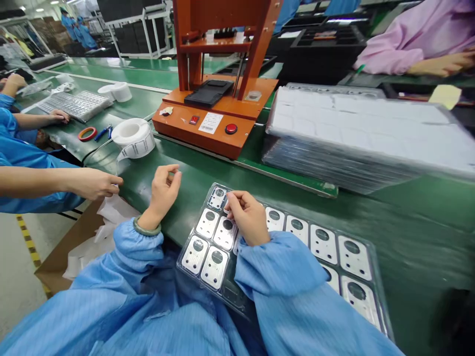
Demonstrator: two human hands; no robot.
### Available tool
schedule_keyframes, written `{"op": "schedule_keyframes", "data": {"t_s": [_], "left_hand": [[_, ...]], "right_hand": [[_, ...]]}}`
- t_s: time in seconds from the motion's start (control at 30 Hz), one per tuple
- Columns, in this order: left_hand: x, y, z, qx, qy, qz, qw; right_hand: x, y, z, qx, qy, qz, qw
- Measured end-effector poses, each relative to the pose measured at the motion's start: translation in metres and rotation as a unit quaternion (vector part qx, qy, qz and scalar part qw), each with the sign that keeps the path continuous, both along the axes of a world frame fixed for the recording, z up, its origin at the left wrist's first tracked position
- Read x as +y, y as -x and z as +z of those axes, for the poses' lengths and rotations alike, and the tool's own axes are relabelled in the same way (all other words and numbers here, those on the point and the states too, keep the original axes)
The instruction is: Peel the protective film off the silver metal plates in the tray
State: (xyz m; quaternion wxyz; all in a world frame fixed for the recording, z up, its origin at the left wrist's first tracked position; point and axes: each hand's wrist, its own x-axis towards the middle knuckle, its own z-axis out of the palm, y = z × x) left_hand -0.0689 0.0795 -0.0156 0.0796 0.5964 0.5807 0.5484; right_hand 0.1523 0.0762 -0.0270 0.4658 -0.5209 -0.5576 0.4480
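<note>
A clear plastic tray [237,301] lies tilted across the near edge of the green bench, with rows of silver metal plates [213,267], each with a large round dark spot and smaller holes. My right hand [248,217] is over the tray's upper left part, thumb and fingers pinched at a plate in the top row. What sits between those fingertips is hidden. My left hand [166,190] hovers left of the tray above the bench, fingers curled toward the thumb; I cannot make out anything in it. A bangle [147,228] circles the left wrist.
An orange press [208,118] with a red button stands ahead. Stacked trays [356,123] rise at the right. A label roll [133,138], red tape ring [87,133] and blue cutters [103,132] lie left, near a co-worker's hand [98,183]. A cardboard box [63,262] holds white paper.
</note>
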Motion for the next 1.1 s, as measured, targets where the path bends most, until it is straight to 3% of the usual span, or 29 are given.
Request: {"op": "schedule_keyframes", "data": {"t_s": [0.13,0.33,0.47,0.73,1.1], "left_hand": [[0.004,0.031,0.009,-0.03,0.019,0.099,0.994],[0.031,0.082,0.027,-0.099,0.073,0.181,0.976],[0.051,0.107,0.032,-0.156,0.094,0.21,0.961],[0.066,0.107,0.02,-0.208,0.066,0.224,0.95],[0.056,0.099,0.005,-0.295,0.055,0.238,0.924]], "right_hand": [[0.001,0.0,-0.002,-0.01,-0.004,0.009,1.0],[0.001,0.0,-0.001,-0.023,-0.003,0.019,1.0],[0.0,0.0,0.001,-0.029,-0.002,0.025,0.999],[0.0,0.0,0.002,-0.036,-0.004,0.028,0.999],[-0.001,0.001,0.003,-0.055,-0.021,0.032,0.998]]}}
